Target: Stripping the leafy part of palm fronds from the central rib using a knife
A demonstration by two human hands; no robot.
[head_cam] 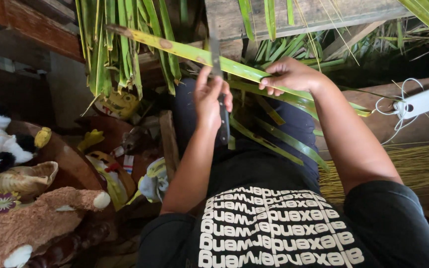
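Note:
My left hand [211, 99] grips a knife [223, 121] with a dark handle, its blade pointing up against a long green palm leaf [184, 49]. My right hand [290, 75] pinches the same leaf farther right, holding it across my lap. The leaf runs from upper left to right, yellowed and spotted near its left end. Several stripped green leaf strips [274, 136] lie over my dark trousers below the hands.
More palm leaves [120, 44] hang at upper left. A bundle of thin yellow leaf ribs [423, 166] lies at right, below a white power bank with cable [419, 101]. Plush toys [35, 223] and a basket [26, 178] sit at left.

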